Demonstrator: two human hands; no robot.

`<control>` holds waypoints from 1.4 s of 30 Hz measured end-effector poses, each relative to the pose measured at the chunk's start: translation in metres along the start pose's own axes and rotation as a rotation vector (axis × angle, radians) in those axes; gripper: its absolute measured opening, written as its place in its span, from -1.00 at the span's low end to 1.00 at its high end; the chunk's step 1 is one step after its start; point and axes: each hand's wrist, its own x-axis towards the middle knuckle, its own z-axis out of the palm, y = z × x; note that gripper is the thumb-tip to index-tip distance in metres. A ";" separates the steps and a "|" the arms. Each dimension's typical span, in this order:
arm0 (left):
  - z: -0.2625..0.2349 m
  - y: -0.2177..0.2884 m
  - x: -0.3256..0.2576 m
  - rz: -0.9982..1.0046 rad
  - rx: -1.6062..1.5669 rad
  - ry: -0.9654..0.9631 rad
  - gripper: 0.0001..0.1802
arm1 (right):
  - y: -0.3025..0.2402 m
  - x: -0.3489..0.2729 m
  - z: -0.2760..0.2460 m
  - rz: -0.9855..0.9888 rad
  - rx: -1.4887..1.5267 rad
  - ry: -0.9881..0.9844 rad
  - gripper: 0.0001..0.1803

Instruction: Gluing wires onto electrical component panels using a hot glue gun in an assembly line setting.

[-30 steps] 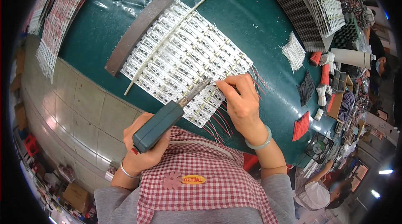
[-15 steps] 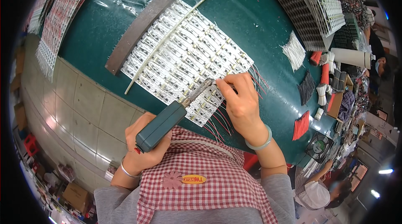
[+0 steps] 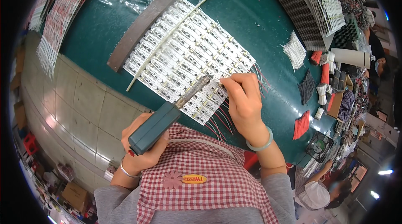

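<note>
White rectangular panel of small circuit boards (image 3: 197, 56) lies flat and slanted on the dark green, glossy desk (image 3: 251, 19), in front of the person. A thick brown curved-looking bar (image 3: 141, 27) runs along its far left edge, and a thin pale straight rod (image 3: 168, 41) crosses it nearby.

The left hand (image 3: 154, 152) is wrapped round a dark green block-handled tool with a metal barrel (image 3: 155, 128); the handle hides part of the grip, and some of the fingers cannot be seen. The barrel's darkened tip is over the panel; whether it touches is hard to make out. The right hand (image 3: 245, 102) bends over the panel's right part, thumb and forefinger near each other close to the tip. Whether they grip a wire is too small to tell, and the palm side is out of sight. Thin red and white wires (image 3: 217, 125) trail off the panel's near edge, partly covered by that hand.

Compared with half a second ago, the panel, bar and rod sit slightly farther up and to the right. The tool is drawn back a little toward the lower left, and the gap between its tip and the right fingertips is wider.
</note>
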 end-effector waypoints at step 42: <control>-0.005 -0.006 -0.014 0.056 0.005 0.006 -0.70 | -0.008 -0.008 0.005 -0.053 -0.037 -0.063 -0.64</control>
